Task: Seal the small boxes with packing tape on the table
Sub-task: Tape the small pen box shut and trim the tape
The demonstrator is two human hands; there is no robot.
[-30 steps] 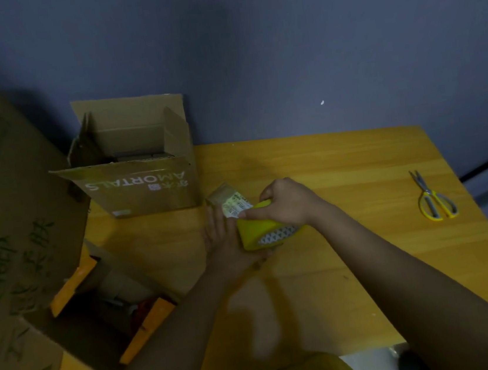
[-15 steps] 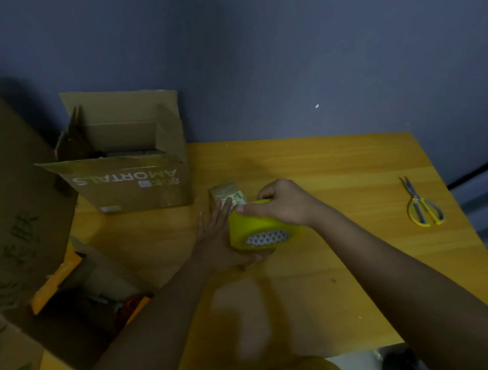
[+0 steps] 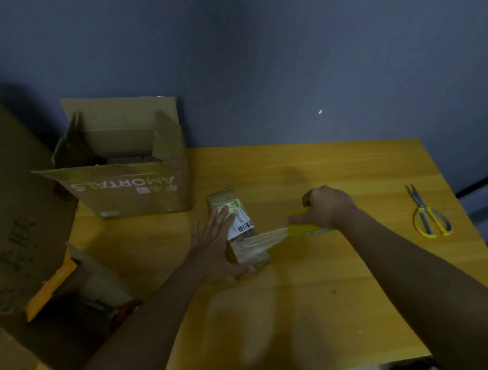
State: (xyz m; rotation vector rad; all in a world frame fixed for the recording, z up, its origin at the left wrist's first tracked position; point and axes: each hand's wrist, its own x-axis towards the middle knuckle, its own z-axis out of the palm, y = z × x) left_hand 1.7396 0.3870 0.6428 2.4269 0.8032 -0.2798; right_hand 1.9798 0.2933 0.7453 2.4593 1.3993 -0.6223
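A small brown cardboard box [image 3: 244,247] with a white shipping label lies on the wooden table [image 3: 327,297], left of centre. My left hand [image 3: 216,246] lies flat on the box's left side with straight, spread fingers, pressing it down. My right hand [image 3: 324,207] grips a yellow roll of packing tape [image 3: 303,229] to the right of the box. A strip of clear tape [image 3: 269,238] stretches from the roll to the top of the box. Most of the roll is hidden under my right hand.
An open cardboard box [image 3: 131,180] printed AMORTALS stands at the table's back left. A large cardboard carton [image 3: 0,214] rises on the far left, with another open box [image 3: 75,297] of items below the table edge. Yellow-handled scissors [image 3: 429,214] lie near the right edge.
My right hand has pulled the tape roll to the right, away from the box, drawing out a strip of tape. The box top is now uncovered. My left hand stays flat on the box.
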